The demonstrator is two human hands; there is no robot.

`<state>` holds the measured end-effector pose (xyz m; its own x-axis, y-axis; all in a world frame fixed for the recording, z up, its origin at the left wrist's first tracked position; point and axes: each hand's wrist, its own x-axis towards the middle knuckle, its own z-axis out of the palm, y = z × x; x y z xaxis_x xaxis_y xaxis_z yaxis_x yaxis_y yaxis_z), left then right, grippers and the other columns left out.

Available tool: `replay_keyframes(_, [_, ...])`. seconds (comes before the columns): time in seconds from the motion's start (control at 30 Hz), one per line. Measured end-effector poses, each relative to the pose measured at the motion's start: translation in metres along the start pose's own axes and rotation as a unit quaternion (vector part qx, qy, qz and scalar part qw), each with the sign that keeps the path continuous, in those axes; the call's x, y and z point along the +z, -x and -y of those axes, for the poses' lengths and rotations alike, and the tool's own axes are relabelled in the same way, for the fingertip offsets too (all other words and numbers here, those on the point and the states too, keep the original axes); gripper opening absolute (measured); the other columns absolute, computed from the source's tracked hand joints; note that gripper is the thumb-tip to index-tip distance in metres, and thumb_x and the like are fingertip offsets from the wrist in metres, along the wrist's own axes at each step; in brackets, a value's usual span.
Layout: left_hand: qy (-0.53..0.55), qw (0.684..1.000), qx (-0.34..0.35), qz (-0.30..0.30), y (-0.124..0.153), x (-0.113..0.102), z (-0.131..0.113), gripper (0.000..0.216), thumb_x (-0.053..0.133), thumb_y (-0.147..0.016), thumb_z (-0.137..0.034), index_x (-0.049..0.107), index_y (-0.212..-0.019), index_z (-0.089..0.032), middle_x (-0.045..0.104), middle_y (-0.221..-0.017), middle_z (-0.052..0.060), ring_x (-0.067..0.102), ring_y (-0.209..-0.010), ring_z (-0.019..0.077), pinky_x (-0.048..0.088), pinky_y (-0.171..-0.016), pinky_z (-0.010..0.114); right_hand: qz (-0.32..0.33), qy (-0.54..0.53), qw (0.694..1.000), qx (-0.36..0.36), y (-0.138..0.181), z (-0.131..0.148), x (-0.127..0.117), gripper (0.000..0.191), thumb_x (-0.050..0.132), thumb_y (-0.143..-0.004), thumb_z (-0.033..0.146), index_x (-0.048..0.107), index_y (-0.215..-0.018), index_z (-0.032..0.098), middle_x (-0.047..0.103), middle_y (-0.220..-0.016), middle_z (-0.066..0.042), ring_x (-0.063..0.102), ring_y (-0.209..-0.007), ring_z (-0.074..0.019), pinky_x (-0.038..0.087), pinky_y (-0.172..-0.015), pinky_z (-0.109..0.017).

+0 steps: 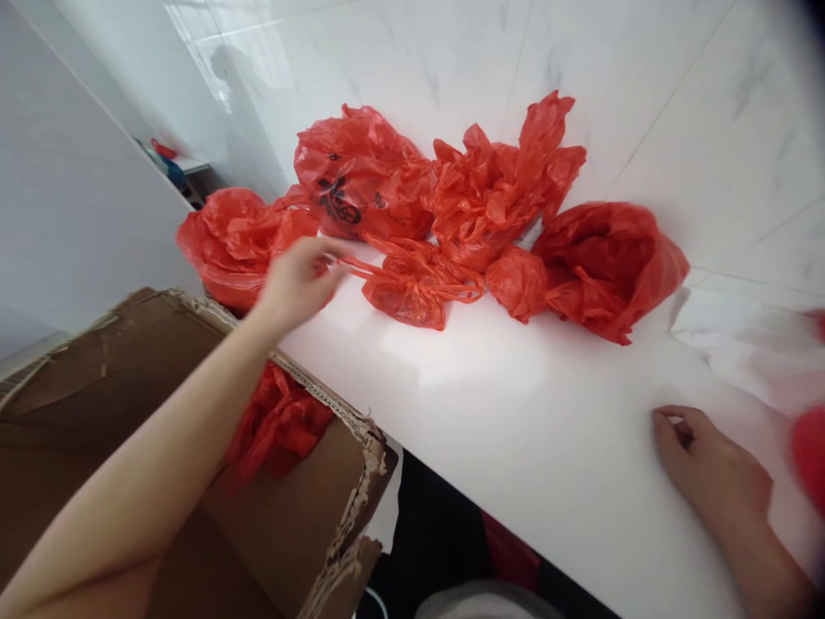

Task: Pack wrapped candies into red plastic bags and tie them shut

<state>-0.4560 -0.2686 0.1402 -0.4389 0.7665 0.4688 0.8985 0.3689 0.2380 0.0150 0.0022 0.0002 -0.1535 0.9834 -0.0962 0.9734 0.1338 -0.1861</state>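
Observation:
My left hand [300,284] reaches over the table with thumb and fingers pinched on a handle loop of a small red plastic bag [409,292]. The bag lies crumpled on the white table [503,413], its handle stretched toward my fingers. My right hand [715,473] rests on the table at the right, its fingers curled in a loose fist with nothing visible in it. Behind the small bag are a printed red plastic bag [361,172] and a bunched red bag [499,189]. Another red bag [238,241] sits left of my left hand.
An open cardboard box [309,533] with ragged edges stands at the table's near left, a red bag [284,421] inside it. At the right lie an open-mouthed red bag [612,266] and white plastic [722,335]. A tiled wall [632,86] rises behind the table.

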Motion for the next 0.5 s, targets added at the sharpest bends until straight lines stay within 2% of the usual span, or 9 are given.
replay_keyframes(0.03, [-0.01,0.998,0.036,0.048,-0.011,0.019,-0.019,0.033,0.053,-0.091,-0.031,0.06,-0.12,-0.019,0.063,-0.122,0.006,0.058,-0.11,0.0162,0.045,-0.098,0.032,-0.003,-0.004,1.0,-0.004,0.0,0.0,0.0,0.033,0.038,-0.088,0.051,0.056,-0.108,0.031,0.069,-0.102,-0.002,0.063,-0.085,-0.0237,0.041,-0.066,-0.031])
replay_keyframes(0.1, [-0.041,0.991,0.059,0.111,-0.028,0.057,-0.044,0.042,0.063,-0.083,-0.027,0.059,-0.125,-0.025,0.058,-0.133,0.005,0.052,-0.122,0.0236,0.039,-0.104,0.039,-0.009,-0.011,1.0,-0.011,0.002,-0.001,0.0,0.033,0.039,-0.088,0.05,0.056,-0.108,0.031,0.069,-0.101,-0.002,0.063,-0.085,-0.0231,0.041,-0.065,-0.03])
replay_keyframes(0.17, [-0.073,0.984,0.048,0.153,-0.039,0.086,-0.052,0.048,0.066,-0.079,-0.022,0.059,-0.126,-0.026,0.057,-0.135,0.007,0.048,-0.126,0.0299,0.036,-0.105,0.046,-0.016,-0.016,1.0,-0.017,0.003,0.0,0.0,0.033,0.04,-0.088,0.049,0.056,-0.108,0.03,0.069,-0.101,-0.002,0.063,-0.086,-0.0228,0.04,-0.065,-0.03])
replay_keyframes(0.23, [-0.092,0.979,0.027,0.181,-0.044,0.098,-0.048,0.043,0.066,-0.077,-0.02,0.063,-0.12,-0.023,0.063,-0.126,0.01,0.052,-0.121,0.0323,0.036,-0.103,0.049,-0.016,-0.022,0.999,-0.019,0.003,0.0,-0.001,0.032,0.04,-0.088,0.049,0.057,-0.107,0.03,0.069,-0.101,-0.002,0.063,-0.087,-0.0226,0.04,-0.066,-0.029])
replay_keyframes(0.27, [-0.094,0.977,0.016,0.192,-0.045,0.098,-0.044,0.037,0.066,-0.077,-0.022,0.066,-0.115,-0.022,0.066,-0.118,0.01,0.055,-0.117,0.032,0.037,-0.101,0.048,-0.011,-0.024,0.999,-0.018,0.003,-0.001,-0.001,0.032,0.04,-0.087,0.049,0.056,-0.107,0.03,0.069,-0.101,-0.001,0.063,-0.087,-0.0224,0.04,-0.066,-0.029])
replay_keyframes(0.33, [-0.089,0.974,-0.003,0.21,-0.043,0.083,-0.037,0.027,0.062,-0.08,-0.029,0.068,-0.106,-0.021,0.07,-0.105,0.008,0.061,-0.105,0.029,0.043,-0.094,0.043,0.0,-0.026,1.0,-0.014,0.002,-0.002,-0.001,0.031,0.04,-0.087,0.05,0.056,-0.106,0.031,0.069,-0.098,0.0,0.063,-0.086,-0.0219,0.04,-0.066,-0.029])
replay_keyframes(0.4, [-0.072,0.974,-0.019,0.216,-0.036,0.054,-0.033,0.027,0.056,-0.084,-0.038,0.066,-0.101,-0.02,0.07,-0.098,0.006,0.064,-0.093,0.0243,0.048,-0.084,0.036,0.008,-0.027,1.0,-0.011,0.001,-0.003,-0.001,0.031,0.04,-0.087,0.051,0.056,-0.106,0.032,0.068,-0.096,0.0,0.063,-0.084,-0.0215,0.041,-0.065,-0.029])
replay_keyframes(0.47, [-0.026,0.979,-0.052,0.198,-0.021,0.016,-0.031,0.033,0.049,-0.087,-0.045,0.064,-0.099,-0.018,0.068,-0.093,0.005,0.064,-0.084,0.0196,0.05,-0.075,0.032,0.016,-0.024,1.0,-0.006,0.0,-0.003,-0.002,0.032,0.039,-0.087,0.053,0.055,-0.106,0.032,0.067,-0.094,0.0,0.063,-0.084,-0.022,0.041,-0.065,-0.03])
replay_keyframes(0.5, [0.061,0.979,-0.101,0.164,-0.011,-0.005,-0.03,0.034,0.05,-0.086,-0.048,0.063,-0.096,-0.017,0.067,-0.088,0.004,0.063,-0.08,0.0182,0.05,-0.072,0.031,0.019,-0.021,1.0,-0.004,0.0,-0.003,-0.003,0.033,0.038,-0.087,0.053,0.055,-0.106,0.032,0.067,-0.094,0.0,0.063,-0.084,-0.0225,0.041,-0.065,-0.03])
